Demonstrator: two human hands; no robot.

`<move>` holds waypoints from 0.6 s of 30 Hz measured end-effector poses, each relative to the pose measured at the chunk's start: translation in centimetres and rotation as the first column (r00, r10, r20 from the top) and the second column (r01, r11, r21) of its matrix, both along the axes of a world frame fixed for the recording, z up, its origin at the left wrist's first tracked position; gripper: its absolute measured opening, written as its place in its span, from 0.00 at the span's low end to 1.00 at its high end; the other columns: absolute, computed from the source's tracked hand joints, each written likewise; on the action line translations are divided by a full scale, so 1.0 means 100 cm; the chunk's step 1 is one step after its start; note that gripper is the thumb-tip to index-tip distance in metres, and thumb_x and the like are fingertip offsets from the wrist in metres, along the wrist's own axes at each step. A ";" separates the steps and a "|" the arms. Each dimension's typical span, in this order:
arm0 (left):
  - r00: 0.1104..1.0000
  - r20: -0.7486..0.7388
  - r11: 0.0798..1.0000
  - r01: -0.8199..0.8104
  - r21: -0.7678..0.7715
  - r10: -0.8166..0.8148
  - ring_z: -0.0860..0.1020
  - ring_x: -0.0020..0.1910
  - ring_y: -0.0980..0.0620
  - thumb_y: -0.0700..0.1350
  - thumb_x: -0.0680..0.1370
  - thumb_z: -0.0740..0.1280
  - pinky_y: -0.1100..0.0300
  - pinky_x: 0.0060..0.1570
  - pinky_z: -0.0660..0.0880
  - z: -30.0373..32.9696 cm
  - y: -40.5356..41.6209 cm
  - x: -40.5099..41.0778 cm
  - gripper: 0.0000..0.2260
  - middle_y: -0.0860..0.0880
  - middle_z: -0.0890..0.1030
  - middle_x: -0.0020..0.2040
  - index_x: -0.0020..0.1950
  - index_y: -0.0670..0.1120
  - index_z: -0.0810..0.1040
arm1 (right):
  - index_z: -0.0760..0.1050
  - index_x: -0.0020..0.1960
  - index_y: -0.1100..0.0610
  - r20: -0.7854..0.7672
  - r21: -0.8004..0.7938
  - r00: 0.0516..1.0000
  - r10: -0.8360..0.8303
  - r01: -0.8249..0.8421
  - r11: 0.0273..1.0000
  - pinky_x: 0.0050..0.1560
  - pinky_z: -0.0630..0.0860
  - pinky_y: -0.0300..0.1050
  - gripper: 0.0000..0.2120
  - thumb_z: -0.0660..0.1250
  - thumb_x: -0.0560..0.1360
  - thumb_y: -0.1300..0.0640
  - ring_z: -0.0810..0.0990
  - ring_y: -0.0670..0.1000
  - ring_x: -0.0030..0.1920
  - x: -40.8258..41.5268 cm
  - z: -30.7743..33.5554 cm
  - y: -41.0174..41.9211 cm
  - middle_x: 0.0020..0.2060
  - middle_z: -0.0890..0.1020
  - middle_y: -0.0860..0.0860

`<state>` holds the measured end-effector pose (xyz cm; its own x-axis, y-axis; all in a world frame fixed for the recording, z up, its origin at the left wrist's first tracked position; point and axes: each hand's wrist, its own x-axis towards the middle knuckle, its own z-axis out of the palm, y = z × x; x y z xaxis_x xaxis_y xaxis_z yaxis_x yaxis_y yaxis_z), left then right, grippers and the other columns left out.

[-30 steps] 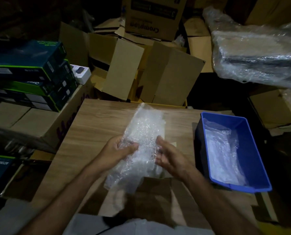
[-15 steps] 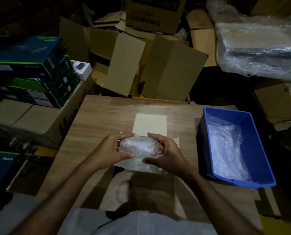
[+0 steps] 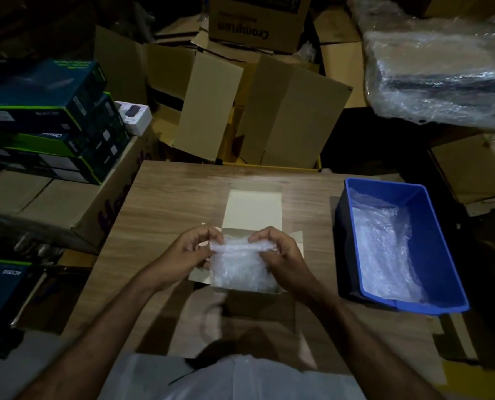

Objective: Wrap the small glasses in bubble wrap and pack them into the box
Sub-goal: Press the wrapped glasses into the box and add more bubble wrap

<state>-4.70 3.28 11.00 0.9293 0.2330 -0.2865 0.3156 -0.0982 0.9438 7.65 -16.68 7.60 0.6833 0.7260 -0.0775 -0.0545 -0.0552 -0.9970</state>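
A bubble-wrapped bundle [image 3: 242, 267] is held over the small open box [image 3: 252, 215] in the middle of the wooden table [image 3: 165, 203], and its lower part looks to be sat down inside the box already. The glass itself can't be made out through the wrap, tbh. The top edge of the bundle is pinched at its left end by the left hand [image 3: 192, 249] and at its right end by the right hand [image 3: 281, 252], fingers of both curled in tight on the plastic. The box's pale lid flap is laid open on the far side, flat-ish on the table, with smaller side flaps poking out beside each hand.

Off to the right, at the table's edge, a blue plastic bin [image 3: 431, 226] is parked with more loose bubble wrap [image 3: 384, 252] heaped in it. Well apart from the box.

The rest is pretty cluttered: open brown cartons [image 3: 269, 111] are piled behind the table, dark retail boxes with green trim [image 3: 47, 116] are stacked at the left, and something wrapped in clear plastic [image 3: 448, 73] is seen at the upper right. Lighting is dim.
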 end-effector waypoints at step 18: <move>0.994 -0.095 0.987 0.062 0.151 -0.048 0.84 0.48 0.43 0.34 0.81 0.65 0.55 0.38 0.83 -0.028 0.017 0.002 0.06 0.42 0.81 0.53 0.54 0.41 0.79 | 0.82 0.51 0.58 0.140 0.011 0.976 -0.164 0.164 0.986 0.44 0.83 0.62 0.06 0.70 0.77 0.66 0.84 0.54 0.49 -0.031 -0.053 0.013 0.48 0.84 0.50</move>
<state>-4.51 5.01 8.16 0.9136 0.2300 -0.3352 0.3896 -0.2597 0.8836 4.50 -15.39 2.35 0.7975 0.6028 0.0272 0.0776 -0.0577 -0.9953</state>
